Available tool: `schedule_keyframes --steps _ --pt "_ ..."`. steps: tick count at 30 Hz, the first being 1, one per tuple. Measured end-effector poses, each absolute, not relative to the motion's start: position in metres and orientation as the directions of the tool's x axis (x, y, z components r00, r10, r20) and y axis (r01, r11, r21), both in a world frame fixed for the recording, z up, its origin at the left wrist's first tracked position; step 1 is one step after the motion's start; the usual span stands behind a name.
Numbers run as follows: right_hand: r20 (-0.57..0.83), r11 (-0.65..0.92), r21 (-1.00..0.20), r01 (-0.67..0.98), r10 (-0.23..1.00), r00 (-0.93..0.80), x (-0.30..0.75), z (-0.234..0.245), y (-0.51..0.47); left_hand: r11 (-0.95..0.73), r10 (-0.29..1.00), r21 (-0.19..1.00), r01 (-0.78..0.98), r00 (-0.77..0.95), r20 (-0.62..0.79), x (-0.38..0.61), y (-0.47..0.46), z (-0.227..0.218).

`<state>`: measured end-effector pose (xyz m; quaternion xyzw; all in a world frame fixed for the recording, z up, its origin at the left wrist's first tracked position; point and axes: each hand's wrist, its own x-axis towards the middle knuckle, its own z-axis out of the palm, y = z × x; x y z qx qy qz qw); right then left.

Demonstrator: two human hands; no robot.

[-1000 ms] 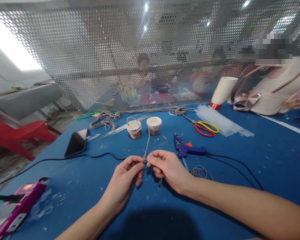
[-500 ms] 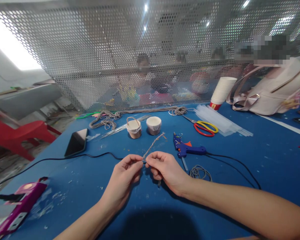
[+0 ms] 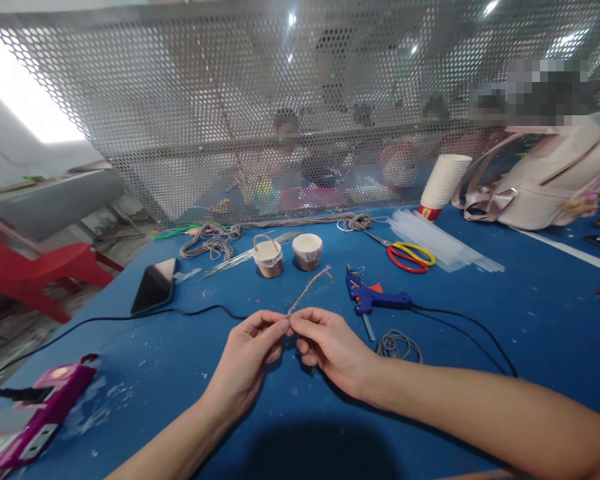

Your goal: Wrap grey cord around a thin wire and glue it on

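The left hand and right hand pinch the twisted cord between nearly closed fingertips, its free end slanting away beyond them. A slack pinch could let it unravel; a rightward swing might knock the glue gun.

Logged on left side of blue surface: flat black smartphone with glossy screen, chunky magenta power strip with black plug in it. Beyond left edge: red plastic chair. Along back: perforated grey metal screen, blurred people visible through. Back right: tall white paper cup stack, red at bottom, beside pale pink bag with straps.
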<state>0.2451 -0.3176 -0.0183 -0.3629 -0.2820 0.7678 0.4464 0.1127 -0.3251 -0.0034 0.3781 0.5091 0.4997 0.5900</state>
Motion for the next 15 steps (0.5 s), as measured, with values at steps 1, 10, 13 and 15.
schedule_keyframes --steps 1,10,13,15 --pt "-0.306 -0.441 -0.761 -0.475 0.891 -0.336 0.245 -0.019 -0.318 0.213 0.975 0.955 -0.207 -0.015 -0.221 0.113 -0.325 -0.003" --pt "0.007 0.099 -0.981 0.164 0.873 -0.488 0.260 -0.009 -0.327 0.199 0.977 0.949 -0.245 -0.032 -0.213 0.107 -0.320 -0.003" --pt "0.179 0.527 -0.737 0.423 0.756 -0.629 0.280 0.009 -0.334 0.196 0.978 0.949 -0.246 -0.027 -0.209 0.106 -0.319 -0.001" --pt "0.188 0.636 -0.553 0.538 0.724 -0.664 0.298 0.018 -0.333 0.198 0.976 0.949 -0.245 -0.040 -0.214 0.106 -0.319 0.000"
